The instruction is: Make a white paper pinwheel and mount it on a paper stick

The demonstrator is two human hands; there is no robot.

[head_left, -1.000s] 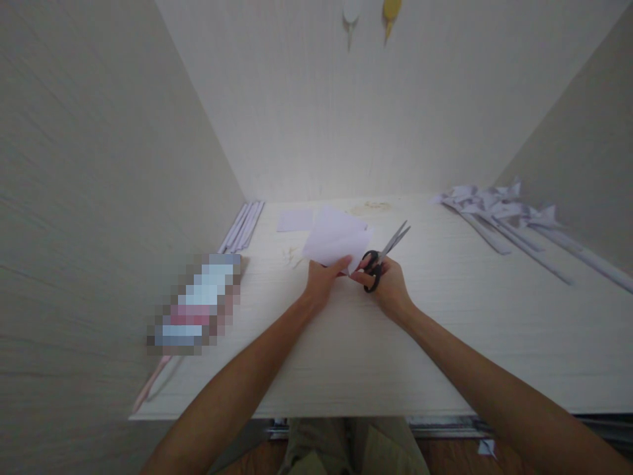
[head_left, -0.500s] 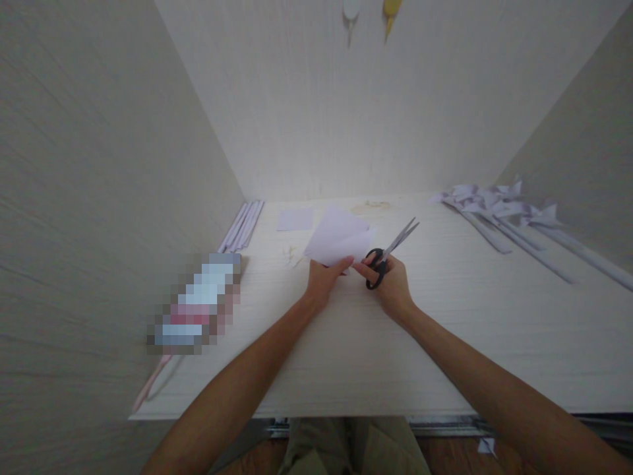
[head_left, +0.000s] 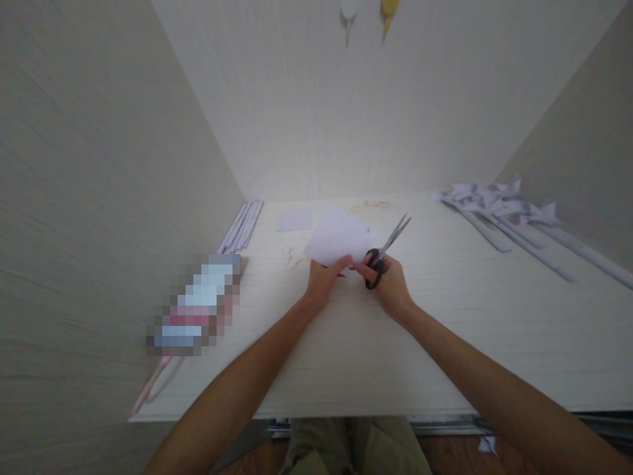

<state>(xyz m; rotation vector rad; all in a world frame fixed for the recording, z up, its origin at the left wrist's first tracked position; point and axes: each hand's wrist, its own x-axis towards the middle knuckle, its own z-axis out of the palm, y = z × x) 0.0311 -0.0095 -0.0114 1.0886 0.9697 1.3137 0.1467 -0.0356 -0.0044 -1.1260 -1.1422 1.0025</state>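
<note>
L hand [head_left: 322,282]: fingers clamped on near edge of white paper sheet [head_left: 337,239], held above desk [head_left: 445,343]. R hand [head_left: 390,285]: fingers closed thru black scissors [head_left: 382,254] handles, blades slightly apart, pointing away beside sheet.

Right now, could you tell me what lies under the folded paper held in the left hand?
Only the pale tabletop shows around the folded paper; whatever lies directly beneath it is covered.

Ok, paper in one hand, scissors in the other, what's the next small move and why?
Probably bring the scissors left to the paper edge: the right hand holds them pointing away beside the sheet, which the left hand pinches at its near edge.
</note>
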